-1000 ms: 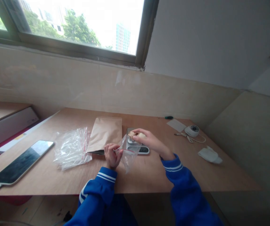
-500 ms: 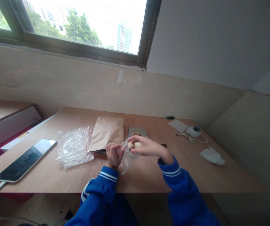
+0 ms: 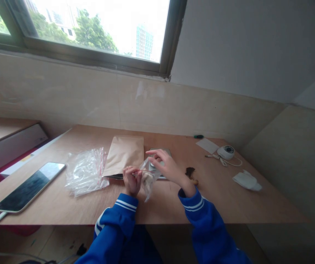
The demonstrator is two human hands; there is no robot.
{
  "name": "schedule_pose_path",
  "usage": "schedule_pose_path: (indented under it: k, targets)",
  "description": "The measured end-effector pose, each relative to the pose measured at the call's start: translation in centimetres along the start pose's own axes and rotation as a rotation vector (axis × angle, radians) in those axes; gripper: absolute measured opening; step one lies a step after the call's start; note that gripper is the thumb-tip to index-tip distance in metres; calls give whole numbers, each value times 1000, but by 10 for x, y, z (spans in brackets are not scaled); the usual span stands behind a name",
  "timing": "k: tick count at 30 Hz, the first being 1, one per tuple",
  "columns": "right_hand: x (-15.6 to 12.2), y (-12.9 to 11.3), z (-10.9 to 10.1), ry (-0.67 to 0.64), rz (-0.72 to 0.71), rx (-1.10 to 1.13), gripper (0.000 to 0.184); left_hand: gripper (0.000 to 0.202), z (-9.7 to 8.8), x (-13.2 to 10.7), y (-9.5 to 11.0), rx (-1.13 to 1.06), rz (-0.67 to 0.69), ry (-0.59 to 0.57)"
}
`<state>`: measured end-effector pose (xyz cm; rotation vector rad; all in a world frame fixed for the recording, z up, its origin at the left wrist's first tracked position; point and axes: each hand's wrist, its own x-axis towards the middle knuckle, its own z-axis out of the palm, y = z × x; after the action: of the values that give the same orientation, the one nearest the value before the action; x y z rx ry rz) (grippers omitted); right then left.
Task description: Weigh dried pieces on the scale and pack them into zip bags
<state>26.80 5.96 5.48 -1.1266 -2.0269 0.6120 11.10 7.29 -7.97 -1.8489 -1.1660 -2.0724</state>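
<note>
My left hand (image 3: 131,180) is closed on the rim of a small clear zip bag (image 3: 147,185), which hangs over the table with pale pieces inside; their kind is hard to make out through the plastic. Just above the bag's mouth, my right hand (image 3: 166,165) has its fingers apart and nothing in them. Behind that hand lies a flat device like a small kitchen scale (image 3: 153,169), partly hidden. A dark dried piece (image 3: 189,171) and a brownish piece (image 3: 194,181) lie right of my right wrist.
A brown paper pouch (image 3: 126,154) and several clear zip bags (image 3: 84,172) lie left of centre. Farther left is a phone (image 3: 30,187) on a cable. On the right are a white camera-like device (image 3: 225,153), a white paper (image 3: 207,145) and a crumpled white tissue (image 3: 247,180).
The pale pieces that my right hand held have gone into the bag. Its fingers have opened, and the hand has shifted slightly left and up.
</note>
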Motion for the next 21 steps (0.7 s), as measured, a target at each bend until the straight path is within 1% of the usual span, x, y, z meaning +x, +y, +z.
schedule_pose_path:
  k: [3,4,5,7,9,11,13,15,18,19,20,21]
  targets:
    - [8,28,-3,195,9,-98,27,9,1,-1,0,-7,-7,-4]
    - [10,40,-2,219,26,-144,27,9,1,-1,0,-10,-10,-5]
    - [12,53,0,197,48,-187,27,9,1,-1,0,-12,-13,-5]
    - [12,77,10,64,93,-269,32,9,0,0,0,-14,-20,-4]
    - [10,95,22,-19,131,-337,37,10,0,0,1,-11,-28,-4]
    - [7,105,32,-7,171,-393,37,11,0,0,0,-8,-36,-5]
    - [6,106,35,54,210,-412,36,11,0,-1,0,-5,-43,-4]
    - [6,101,32,151,228,-342,35,11,0,-1,0,-6,-45,-4]
    - [6,82,19,334,193,-43,38,13,1,-1,-1,-9,-51,-2]
    - [5,74,14,371,178,75,39,14,1,-1,-1,-10,-55,-1]
    - [4,65,9,378,165,181,40,15,1,0,-1,-11,-62,0]
    - [1,55,5,352,156,263,41,16,2,0,-1,-11,-68,2]
